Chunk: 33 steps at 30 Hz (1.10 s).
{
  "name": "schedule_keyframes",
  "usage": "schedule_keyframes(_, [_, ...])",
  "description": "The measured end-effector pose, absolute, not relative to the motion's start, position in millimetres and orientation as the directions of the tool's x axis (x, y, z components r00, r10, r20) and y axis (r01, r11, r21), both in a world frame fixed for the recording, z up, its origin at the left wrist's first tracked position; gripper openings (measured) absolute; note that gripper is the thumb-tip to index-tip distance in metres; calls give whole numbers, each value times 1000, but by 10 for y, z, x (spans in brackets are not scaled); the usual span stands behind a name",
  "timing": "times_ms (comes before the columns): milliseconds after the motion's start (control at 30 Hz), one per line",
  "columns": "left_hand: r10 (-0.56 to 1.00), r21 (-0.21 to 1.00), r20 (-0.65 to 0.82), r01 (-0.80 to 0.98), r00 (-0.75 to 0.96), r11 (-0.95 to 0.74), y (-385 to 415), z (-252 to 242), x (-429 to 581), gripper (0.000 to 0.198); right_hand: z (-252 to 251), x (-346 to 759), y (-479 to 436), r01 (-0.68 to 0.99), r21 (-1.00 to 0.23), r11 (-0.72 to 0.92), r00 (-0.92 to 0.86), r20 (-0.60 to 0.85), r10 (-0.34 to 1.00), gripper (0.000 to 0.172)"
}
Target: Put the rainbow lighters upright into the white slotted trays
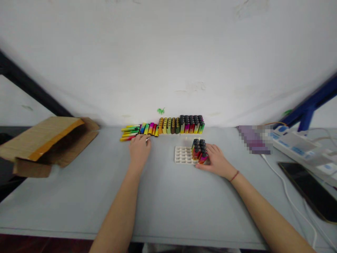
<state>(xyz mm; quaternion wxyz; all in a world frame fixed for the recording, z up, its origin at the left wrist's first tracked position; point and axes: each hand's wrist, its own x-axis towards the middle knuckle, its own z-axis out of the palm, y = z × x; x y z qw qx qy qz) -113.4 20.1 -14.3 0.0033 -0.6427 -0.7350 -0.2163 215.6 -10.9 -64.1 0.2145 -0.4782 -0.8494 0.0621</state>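
Note:
My left hand (140, 149) reaches to the front of a row of lying lighters (131, 129), fingers curled down. A small pale, shiny bit shows by its fingertips; what it holds is hidden. My right hand (217, 161) curls round the right end of a white tray with round-edged pockets (183, 155). Its thumb lies along the tray's front edge, and a tilted pink-and-orange lighter (203, 158) sits in its grasp. Several black-topped lighters (196, 149) stand upright in the tray's right part; pockets on the left are bare.
Against the wall stand blocks of upright lighters: yellow and dark ones (168, 125) and black-topped colourful ones (192, 124). An open cardboard box (52, 140) lies at left. On the right are a phone (310, 189), a power strip (302, 147), white cables and a blurred purple item (252, 139).

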Motion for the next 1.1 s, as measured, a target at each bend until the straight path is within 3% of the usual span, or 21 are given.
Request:
schedule_keyframes(167, [977, 233, 116, 961, -176, 146, 190, -145, -1318, 38, -652, 2157, -108, 782, -313, 538, -447, 319, 835, 81])
schedule_keyframes(433, [988, 196, 76, 973, -135, 118, 134, -134, -1172, 36, -657, 2164, -103, 780, -322, 536, -447, 313, 838, 81])
schedule_keyframes(500, [987, 243, 102, 965, -124, 96, 149, -141, -1120, 34, -659, 2164, -101, 778, -324, 539, -448, 316, 836, 81])
schedule_keyframes(567, [986, 396, 103, 914, -133, 82, 175, -145, -1044, 31, -657, 2162, -102, 774, -325, 544, -451, 320, 833, 80])
schedule_keyframes(633, [985, 654, 70, 753, -161, 76, 199, -144, -933, 27, -651, 2158, -105, 773, -323, 546, -452, 324, 831, 80])
schedule_keyframes(733, [975, 956, -76, 264, -207, 130, 201, -129, -726, 24, -637, 2150, -112, 777, -313, 546, -454, 321, 831, 81])
schedule_keyframes(800, [964, 981, -193, -42, -185, 189, 180, -111, -603, 23, -628, 2147, -115, 782, -305, 544, -455, 317, 832, 80])
schedule_keyframes(867, [957, 948, -253, -233, -140, 216, 152, -90, -518, 26, -623, 2146, -116, 785, -300, 542, -453, 319, 832, 80])
schedule_keyframes(1100, [962, 897, -265, -384, -68, 220, 83, -52, -428, 45, -620, 2147, -118, 784, -303, 542, -456, 312, 833, 81])
